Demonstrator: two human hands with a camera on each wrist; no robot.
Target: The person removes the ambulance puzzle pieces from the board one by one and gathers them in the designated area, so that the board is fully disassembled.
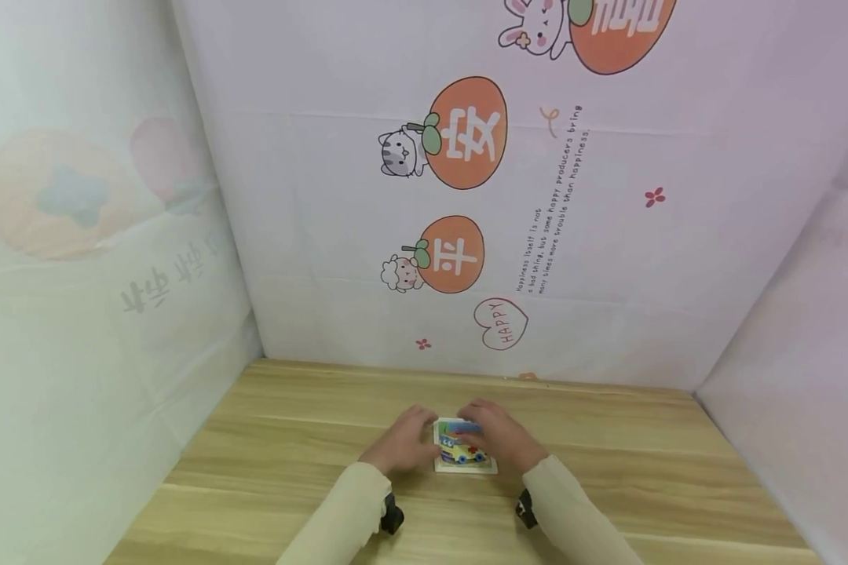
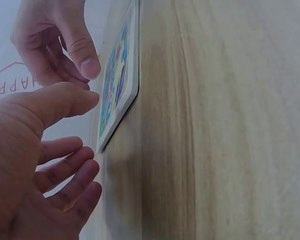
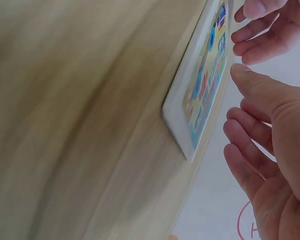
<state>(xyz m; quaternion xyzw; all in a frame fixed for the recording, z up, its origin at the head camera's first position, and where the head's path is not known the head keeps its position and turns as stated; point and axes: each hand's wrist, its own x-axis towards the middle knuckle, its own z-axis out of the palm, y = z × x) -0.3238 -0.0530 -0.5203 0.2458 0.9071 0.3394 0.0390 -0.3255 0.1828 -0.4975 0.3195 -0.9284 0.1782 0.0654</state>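
Note:
A small square picture board [image 1: 454, 453] with a white border lies flat on the wooden table. Its colourful print shows a yellow vehicle with blue wheels and a red cross. My left hand [image 1: 401, 442] is at the board's left edge, fingers loosely bent and thumb toward the picture. On the other side, my right hand [image 1: 503, 438] hovers over the upper right part and hides some of it. Both wrist views show the thumbs and fingers apart from the board [image 2: 117, 75], with nothing gripped. The right thumb [image 3: 257, 87] points across the picture.
The wooden table [image 1: 297, 439] meets a white printed back sheet [image 1: 325, 235] just beyond the hands. White sheets also stand at the left [image 1: 78, 353] and right [image 1: 805, 337]. Dark wrist straps [image 1: 392, 514] show at the cream sleeves [image 1: 346, 510].

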